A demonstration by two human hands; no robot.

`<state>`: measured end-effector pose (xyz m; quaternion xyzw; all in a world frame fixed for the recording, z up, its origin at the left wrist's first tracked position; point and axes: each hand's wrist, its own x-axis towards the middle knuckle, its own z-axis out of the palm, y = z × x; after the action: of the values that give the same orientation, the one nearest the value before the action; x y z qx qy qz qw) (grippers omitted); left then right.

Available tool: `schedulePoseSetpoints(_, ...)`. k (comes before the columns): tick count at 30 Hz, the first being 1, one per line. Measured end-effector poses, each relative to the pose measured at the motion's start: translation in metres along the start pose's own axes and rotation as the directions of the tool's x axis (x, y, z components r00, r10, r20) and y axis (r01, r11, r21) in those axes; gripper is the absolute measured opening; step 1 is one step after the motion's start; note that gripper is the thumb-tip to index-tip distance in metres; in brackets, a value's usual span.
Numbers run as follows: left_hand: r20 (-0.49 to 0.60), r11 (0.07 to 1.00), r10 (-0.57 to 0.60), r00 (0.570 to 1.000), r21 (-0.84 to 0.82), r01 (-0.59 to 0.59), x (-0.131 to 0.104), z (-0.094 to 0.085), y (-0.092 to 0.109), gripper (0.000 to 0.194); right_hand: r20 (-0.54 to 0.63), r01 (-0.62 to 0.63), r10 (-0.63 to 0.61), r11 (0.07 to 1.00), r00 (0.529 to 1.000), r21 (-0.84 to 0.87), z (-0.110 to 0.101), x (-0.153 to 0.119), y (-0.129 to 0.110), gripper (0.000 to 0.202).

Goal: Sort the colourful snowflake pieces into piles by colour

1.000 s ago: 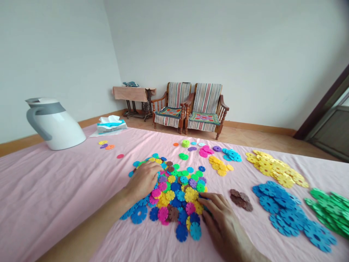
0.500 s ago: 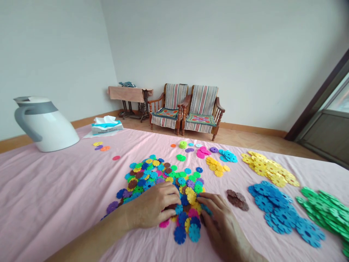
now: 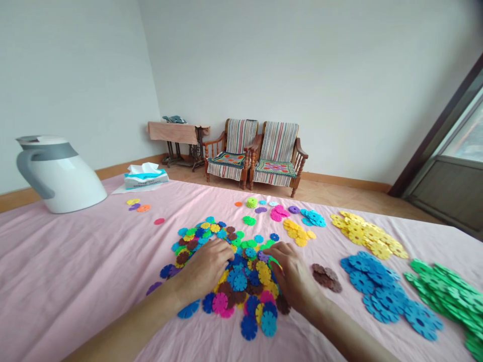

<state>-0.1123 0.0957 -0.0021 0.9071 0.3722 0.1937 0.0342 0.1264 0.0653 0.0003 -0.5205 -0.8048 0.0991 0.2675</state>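
Observation:
A mixed pile of notched, flower-shaped plastic discs (image 3: 239,281) in many colours is spread over the pink cloth in front of me. My left hand (image 3: 211,264) reaches over the pile's left part, its fingers curled down; whatever they hold is hidden. On the pile's right side is my right hand (image 3: 292,274), with thumb and bent fingers closed round the edge of a green disc (image 3: 274,261). Beside that hand lies a small group of brown discs (image 3: 326,277). Several pink, brown and blue discs show between my forearms.
Sorted blue discs (image 3: 372,286), green discs (image 3: 445,289) and yellow discs (image 3: 366,234) lie to the right. Smaller colour groups sit behind the pile. A white jug (image 3: 73,181) and a tissue box (image 3: 146,177) stand at the left. Two wooden armchairs (image 3: 277,161) are beyond the table.
Both hands have moved farther away over the pile, the left one also leftward. More discs are uncovered near me. The right fingers are now at a green disc. The view has shifted slightly.

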Motion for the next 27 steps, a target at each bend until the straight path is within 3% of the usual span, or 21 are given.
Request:
schedulePoseSetpoints(5, -0.019, 0.999, -0.009, 1.000, -0.038, 0.008, 0.000, 0.003, -0.004, 0.019, 0.111, -0.064, 0.069, 0.997, 0.991, -0.048, 0.003, 0.016, -0.003, 0.029)
schedulePoseSetpoints(11, -0.028, 0.999, 0.010, 1.000, -0.049, -0.012, 0.001, 0.002, -0.004, 0.018, 0.104, -0.083, 0.083, 0.997, 0.991, -0.002, 0.011, 0.014, 0.014, 0.020)
schedulePoseSetpoints(21, -0.001, 0.999, -0.006, 1.000, -0.053, 0.006, 0.001, 0.001, -0.005, 0.018, 0.247, -0.127, 0.091, 0.983, 0.965, 0.132, -0.013, 0.006, 0.016, 0.031)
schedulePoseSetpoints(27, 0.000, 0.998, 0.011, 1.000, -0.063, -0.011, 0.001, -0.001, -0.002, 0.018, 0.254, -0.098, 0.070, 0.990, 0.965, 0.099, -0.012, 0.007, 0.011, 0.027)
